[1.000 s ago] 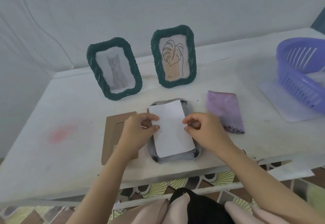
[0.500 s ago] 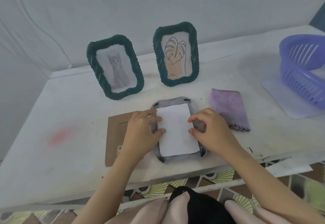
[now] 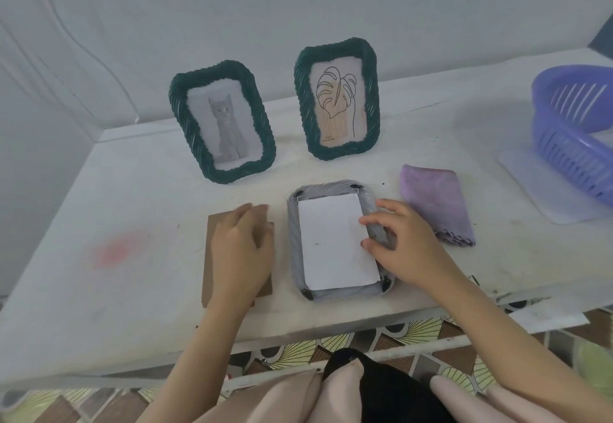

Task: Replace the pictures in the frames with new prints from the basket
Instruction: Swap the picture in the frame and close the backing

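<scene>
Head view, I'm looking down at the white counter (image 3: 132,190). The task frame (image 3: 326,189) lies face-down near the front edge, centre of the scene, grey back up, with small black tabs at its corners. A white print (image 3: 333,243) lies blank side up in its recess, slightly skewed.

The right hand (image 3: 409,248) sits on the frame's right rim. Its fingers (image 3: 366,220) are spread and only lightly bent. The index tip and thumb tip touch the print's right edge, and I see no grip round anything.

The left hand (image 3: 240,253) lies palm-down on a brown backing board (image 3: 217,228), which is flat on the counter just left of the frame. Its fingers are extended over the board's far edge. They're motion-blurred, but they look loose and aren't grasping.

Two dark green frames stand upright at the far side. The cat frame (image 3: 222,122) is on the left and the leaf frame (image 3: 336,102) on the right, both facing me and close together without touching.

A folded purple cloth (image 3: 434,203) lies just right of the face-down frame, beside the right hand. The purple basket (image 3: 577,130) is at the far right, partly cut off by the picture edge, and stands on a clear plastic sheet (image 3: 544,200). I can't make out what's in the basket.

There's a pink smear (image 3: 114,250) on the counter at the left, well apart from the board.
</scene>
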Motion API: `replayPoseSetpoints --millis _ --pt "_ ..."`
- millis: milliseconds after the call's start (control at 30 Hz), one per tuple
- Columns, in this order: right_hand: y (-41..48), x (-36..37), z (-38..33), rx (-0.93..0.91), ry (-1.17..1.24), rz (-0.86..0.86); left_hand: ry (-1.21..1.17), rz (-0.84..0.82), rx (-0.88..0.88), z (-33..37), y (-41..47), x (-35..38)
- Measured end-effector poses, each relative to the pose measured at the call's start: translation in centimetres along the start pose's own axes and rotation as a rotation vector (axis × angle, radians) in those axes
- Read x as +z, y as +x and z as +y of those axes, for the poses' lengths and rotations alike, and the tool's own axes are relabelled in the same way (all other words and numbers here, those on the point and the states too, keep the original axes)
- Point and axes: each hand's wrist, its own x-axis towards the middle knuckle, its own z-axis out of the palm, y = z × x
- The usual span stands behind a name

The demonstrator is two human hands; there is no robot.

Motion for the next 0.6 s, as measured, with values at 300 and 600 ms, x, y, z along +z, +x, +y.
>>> replayPoseSetpoints --millis 300,600 --pt "0.0 0.4 0.3 -0.010 0.017 0.026 0.274 -0.034 -0.351 -1.7 -1.0 -1.3" --pt "-0.3 0.3 0.2 -0.032 0.023 0.036 0.033 -0.001 -0.546 -0.4 0.2 -1.8"
